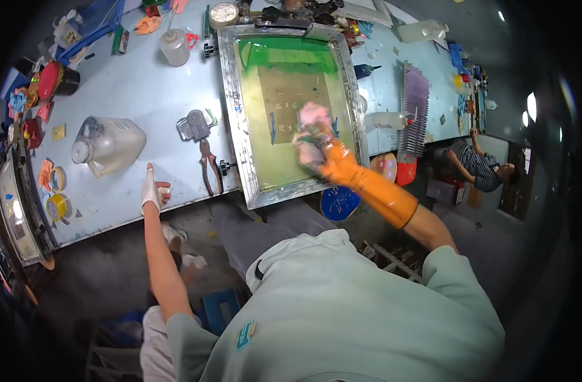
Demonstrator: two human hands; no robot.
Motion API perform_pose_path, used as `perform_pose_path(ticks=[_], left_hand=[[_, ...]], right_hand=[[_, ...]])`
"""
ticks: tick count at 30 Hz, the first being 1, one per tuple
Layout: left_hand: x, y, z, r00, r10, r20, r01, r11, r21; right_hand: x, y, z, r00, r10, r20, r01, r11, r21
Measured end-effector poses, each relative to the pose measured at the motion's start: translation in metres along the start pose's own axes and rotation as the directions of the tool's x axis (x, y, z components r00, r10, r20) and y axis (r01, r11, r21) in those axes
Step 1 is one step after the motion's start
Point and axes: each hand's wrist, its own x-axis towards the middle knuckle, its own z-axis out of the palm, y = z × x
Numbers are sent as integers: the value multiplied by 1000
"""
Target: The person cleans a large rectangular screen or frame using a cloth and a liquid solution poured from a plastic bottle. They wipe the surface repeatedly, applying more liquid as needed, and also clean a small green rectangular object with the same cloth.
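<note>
A metal-edged printing screen (234,114) lies on the light blue table before me, its mesh yellowish with a green band of ink across the far end. My right hand (334,159), in a long orange rubber glove, is closed on a crumpled pink rag (314,116) against the mesh, right of its middle. The rag hides that part of the mesh. My left hand (154,192), in a white glove with bare fingertips, is at the table's front edge, fingers apart and holding nothing. Nearest to it are a translucent plastic jug (116,145) and dark-handled pliers (209,169).
A grey metal tool (194,125) lies above the pliers. Beyond are a squeeze bottle (174,48) and a white tub (224,14). Right of the screen are another bottle (391,121) and a purple ridged strip (415,95). A person (482,167) is at the far right.
</note>
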Motion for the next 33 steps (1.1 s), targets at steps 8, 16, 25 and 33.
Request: perform_pose_path(ticks=[8, 16, 25, 33], left_hand=[[1, 0, -1, 999, -32, 24, 31, 999, 19], [-7, 6, -1, 1000, 8, 1, -8, 1000, 28], [-5, 11, 4, 999, -4, 34, 4, 1000, 23], [1, 5, 3, 991, -124, 51, 129, 985, -112]], right_hand=[[88, -58, 55, 983, -85, -160, 56, 982, -179], [55, 26, 55, 957, 150, -248, -182, 977, -111], [135, -6, 22, 928, 220, -301, -262, 959, -108], [12, 9, 43, 978, 28, -206, -21, 999, 37]])
